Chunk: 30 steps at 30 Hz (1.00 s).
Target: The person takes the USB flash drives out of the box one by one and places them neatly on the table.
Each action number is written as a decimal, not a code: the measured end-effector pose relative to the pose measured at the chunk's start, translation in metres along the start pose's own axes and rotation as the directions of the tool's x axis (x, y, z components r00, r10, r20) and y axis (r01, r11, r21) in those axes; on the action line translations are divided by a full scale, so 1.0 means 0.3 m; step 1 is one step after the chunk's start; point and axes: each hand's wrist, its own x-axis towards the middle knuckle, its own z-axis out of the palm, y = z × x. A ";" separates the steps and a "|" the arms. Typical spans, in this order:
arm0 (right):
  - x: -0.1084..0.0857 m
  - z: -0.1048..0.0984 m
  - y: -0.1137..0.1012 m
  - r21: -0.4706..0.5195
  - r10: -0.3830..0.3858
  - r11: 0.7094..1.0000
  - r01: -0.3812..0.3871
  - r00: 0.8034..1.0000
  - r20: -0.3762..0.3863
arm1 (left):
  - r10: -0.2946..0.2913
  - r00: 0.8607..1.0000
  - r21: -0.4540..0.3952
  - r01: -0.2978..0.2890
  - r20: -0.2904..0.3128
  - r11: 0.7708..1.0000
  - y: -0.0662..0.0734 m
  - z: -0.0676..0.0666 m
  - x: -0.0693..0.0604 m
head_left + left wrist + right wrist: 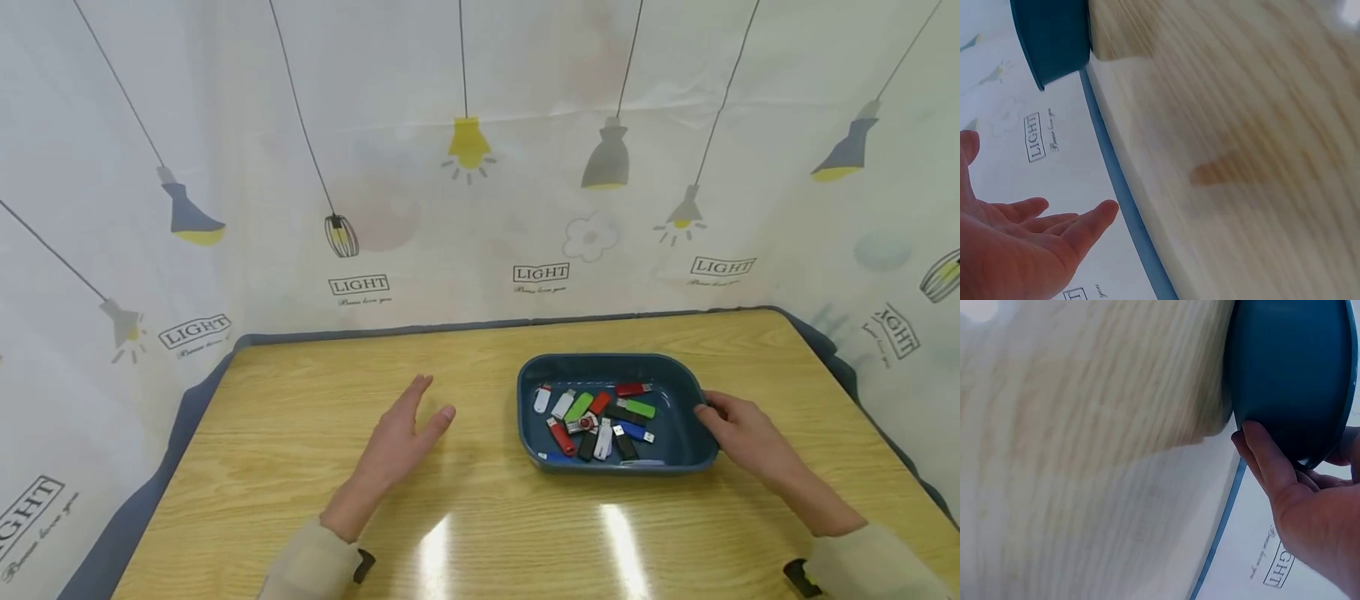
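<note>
A dark blue tray (615, 468) holds several USB sticks in red, green, white, black and blue, among them a red one (561, 437) and a green one (639, 408). My right hand (750, 433) grips the tray's right end, thumb over the rim; in the right wrist view the fingers of that hand (1316, 512) lie against the outer wall of the tray (1291, 369). Left of the tray, my left hand (397, 437) hovers over the table with fingers extended, touching nothing. The left wrist view shows that hand (1029, 244) apart from the tray (1054, 40).
The wooden table (300, 417) reaches left and in front of the tray. A pale cloth (450, 233) printed with lamps hangs behind the table and along both sides.
</note>
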 end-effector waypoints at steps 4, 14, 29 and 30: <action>0.007 0.009 -0.011 0.024 -0.014 1.000 0.013 1.000 0.017 | 0.013 1.000 -0.017 -0.013 0.012 1.000 0.034 0.016 -0.003; 0.023 0.048 -0.049 0.090 -0.039 0.995 0.035 0.998 0.042 | -0.025 0.990 -0.194 0.052 0.139 0.980 0.082 0.080 0.007; 0.033 0.078 -0.075 0.143 -0.075 0.988 0.063 0.994 0.080 | -0.061 0.953 -0.450 0.196 0.297 0.871 0.123 0.130 0.031; 0.033 0.079 -0.075 0.146 -0.075 0.987 0.063 0.994 0.080 | -0.059 0.952 -0.448 0.196 0.301 0.872 0.122 0.131 0.032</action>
